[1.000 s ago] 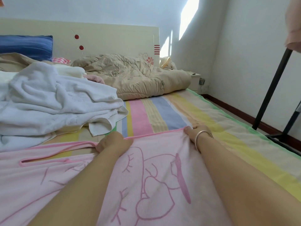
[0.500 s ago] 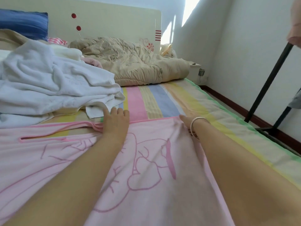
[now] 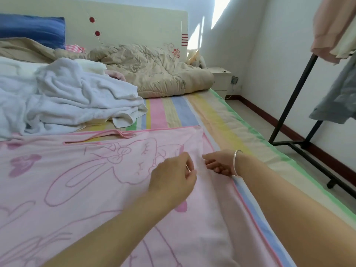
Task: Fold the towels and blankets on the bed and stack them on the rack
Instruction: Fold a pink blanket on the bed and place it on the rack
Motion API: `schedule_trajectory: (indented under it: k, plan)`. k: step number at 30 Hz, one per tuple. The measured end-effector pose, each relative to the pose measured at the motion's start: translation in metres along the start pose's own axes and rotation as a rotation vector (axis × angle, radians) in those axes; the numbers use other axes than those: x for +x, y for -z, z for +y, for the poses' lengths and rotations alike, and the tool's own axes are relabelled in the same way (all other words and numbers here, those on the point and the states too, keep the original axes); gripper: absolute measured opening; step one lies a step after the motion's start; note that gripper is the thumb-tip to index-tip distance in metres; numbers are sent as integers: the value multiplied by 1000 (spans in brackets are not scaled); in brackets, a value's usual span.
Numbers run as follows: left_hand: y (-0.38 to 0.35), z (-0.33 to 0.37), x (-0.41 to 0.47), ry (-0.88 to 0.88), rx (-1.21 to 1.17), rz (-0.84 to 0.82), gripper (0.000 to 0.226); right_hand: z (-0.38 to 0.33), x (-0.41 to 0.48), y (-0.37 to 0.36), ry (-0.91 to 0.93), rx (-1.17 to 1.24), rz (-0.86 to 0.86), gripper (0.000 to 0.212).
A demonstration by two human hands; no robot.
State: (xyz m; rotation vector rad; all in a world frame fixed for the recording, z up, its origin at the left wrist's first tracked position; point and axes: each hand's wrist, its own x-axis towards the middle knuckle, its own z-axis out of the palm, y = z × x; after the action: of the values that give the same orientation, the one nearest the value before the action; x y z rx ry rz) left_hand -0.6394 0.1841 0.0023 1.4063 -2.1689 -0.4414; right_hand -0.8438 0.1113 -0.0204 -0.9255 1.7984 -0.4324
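Though left hand [image 3: 173, 177] and right hand [image 3: 218, 164] curl over pink towel [image 3: 77, 182], grip is unclear.

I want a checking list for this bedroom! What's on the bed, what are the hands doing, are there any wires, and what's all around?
Surface: striped bed sheet, largely covered by laundry.
Job's things: pink bunny towel spread out, far edge rumpled; white towels in a crumpled, unfolded heap; black rack beside the bed.
Clutter: beige quilt bunched by the headboard; blue pillow.
Hands: left hand and right hand curled over the pink towel's right side; too blurred to tell whether they grip it.
Cables: a cord by the wall socket.
Surroundings: white nightstand; clothes hanging at the rack.
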Motion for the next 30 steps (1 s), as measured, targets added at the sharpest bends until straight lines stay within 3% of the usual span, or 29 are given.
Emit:
schedule_trajectory:
  k: [5, 7, 12, 15, 19, 22, 24, 30]
  plan:
    - [-19, 52, -83, 235, 54, -230, 39, -2, -36, -27, 80, -204, 71, 34]
    - [-28, 66, -104, 260, 148, -303, 48, 0, -45, -34, 87, -173, 85, 29]
    - [-43, 86, -113, 266, 333, -366, 30, 17, -47, -34, 96, 196, 72, 20]
    - [-36, 95, -113, 282, 267, -392, 27, 25, -49, -24, 107, 180, 127, 27]
    - [-30, 91, -112, 343, -12, -378, 19, 34, -38, -8, 104, 220, 219, 44]
    - [-32, 88, -116, 367, -71, -336, 24, 36, -30, -3, 79, 286, 235, 30]
    - [-36, 92, -120, 325, -38, -242, 32, 34, -30, -4, 79, 343, 221, 21]
    - [-61, 107, -110, 214, 238, -95, 61, 21, -22, -2, 73, 355, 174, 25]
